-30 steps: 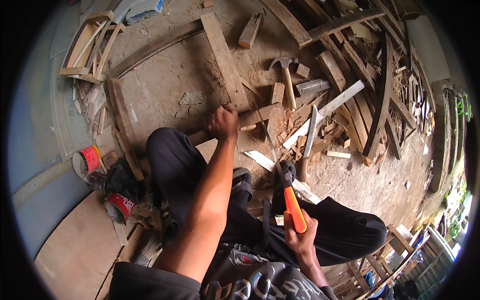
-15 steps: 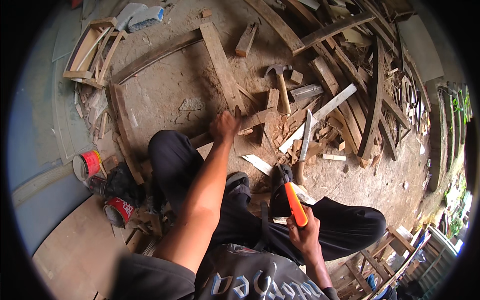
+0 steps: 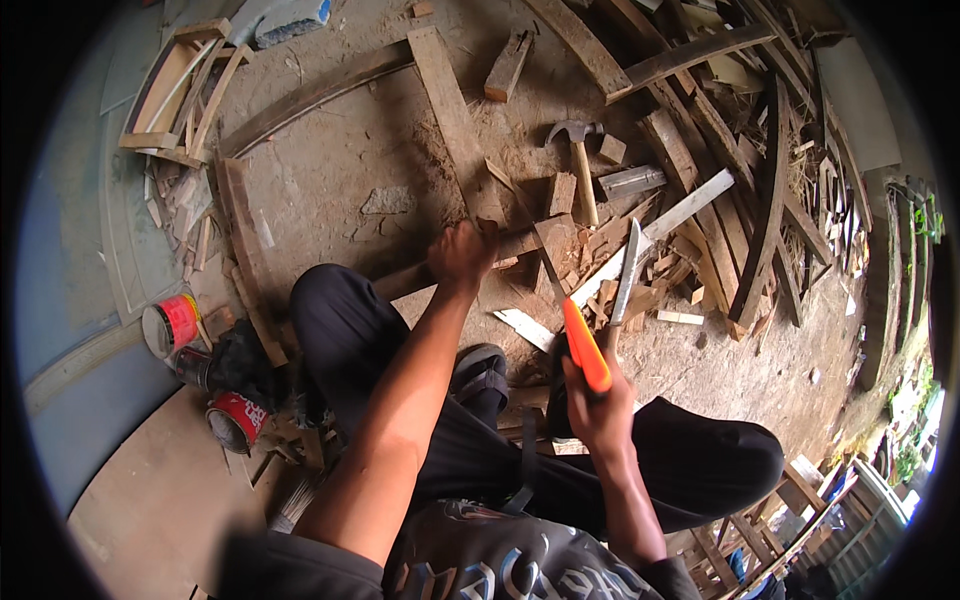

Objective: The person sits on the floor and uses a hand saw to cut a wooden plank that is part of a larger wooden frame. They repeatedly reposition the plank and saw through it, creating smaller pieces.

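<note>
The right grip (image 3: 608, 412) is being wrapped round a saw (image 3: 585, 350), the left grip (image 3: 463, 253), closure unclear, over wood (image 3: 517, 244); tins' (image 3: 243, 410) contents are being obscured.

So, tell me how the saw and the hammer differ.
The saw is orange-handled; the hammer has a pale wooden handle. The saw is held; the hammer rests unheld. The saw ends in a thin blade; the hammer, in a curved head. Both are hand tools.
</note>
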Demonstrator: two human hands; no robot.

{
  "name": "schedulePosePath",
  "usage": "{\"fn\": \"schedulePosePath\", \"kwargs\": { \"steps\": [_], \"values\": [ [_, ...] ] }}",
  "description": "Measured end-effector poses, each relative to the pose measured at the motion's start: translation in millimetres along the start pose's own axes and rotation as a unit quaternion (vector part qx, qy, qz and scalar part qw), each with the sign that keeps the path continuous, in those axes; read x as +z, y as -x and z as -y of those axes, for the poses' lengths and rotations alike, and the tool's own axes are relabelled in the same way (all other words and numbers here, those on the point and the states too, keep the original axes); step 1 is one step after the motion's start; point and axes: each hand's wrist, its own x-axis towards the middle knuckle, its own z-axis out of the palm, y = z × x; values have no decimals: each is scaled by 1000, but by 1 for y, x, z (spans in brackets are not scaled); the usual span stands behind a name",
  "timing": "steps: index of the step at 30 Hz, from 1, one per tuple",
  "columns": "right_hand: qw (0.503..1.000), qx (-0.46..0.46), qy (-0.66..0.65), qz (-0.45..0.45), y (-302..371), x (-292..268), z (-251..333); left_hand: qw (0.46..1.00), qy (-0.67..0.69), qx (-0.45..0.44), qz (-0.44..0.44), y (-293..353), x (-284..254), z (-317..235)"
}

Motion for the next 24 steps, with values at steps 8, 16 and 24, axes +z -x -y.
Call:
{"fn": "schedulePosePath", "kwargs": {
  "steps": [8, 16, 24],
  "values": [
    [996, -57, 56, -28, 84, -43, -23, 996, -20, 20, -81, -4, 16, 8],
    [996, -76, 40, -12, 60, -15, -35, 999, -25, -19, -44, -3, -1, 6],
    [1000, -6, -9, -14, -21, 4, -12, 999, -13, -32, 20, -6, 10, -2]
  ]
}}
